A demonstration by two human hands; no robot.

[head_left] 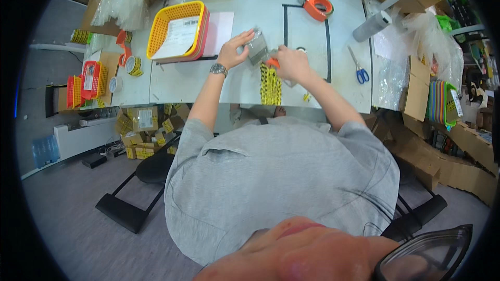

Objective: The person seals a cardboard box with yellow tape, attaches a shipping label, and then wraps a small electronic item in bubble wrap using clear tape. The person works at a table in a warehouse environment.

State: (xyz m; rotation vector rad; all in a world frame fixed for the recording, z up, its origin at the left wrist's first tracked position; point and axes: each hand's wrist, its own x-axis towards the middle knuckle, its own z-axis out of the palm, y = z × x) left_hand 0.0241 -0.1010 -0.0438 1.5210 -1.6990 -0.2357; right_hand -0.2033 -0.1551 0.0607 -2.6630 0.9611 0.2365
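A small grey package [257,51], wrapped in clear shiny plastic, is on the white table in front of me. My left hand [236,52], with a watch at its wrist, grips the package from the left. Just right of it, my right hand [293,66] is closed round an orange tape dispenser [272,63], which is mostly hidden by the fingers. Yellow-and-black striped tape [271,87] extends below the dispenser toward the table's near edge.
Left stands a yellow basket [151,41] holding a paper with a printed label. To the right lie blue-handled scissors [360,72], another orange tape dispenser [316,8] and a grey cylinder [372,26]. Tape rolls [134,66] and red baskets [91,80] sit far left.
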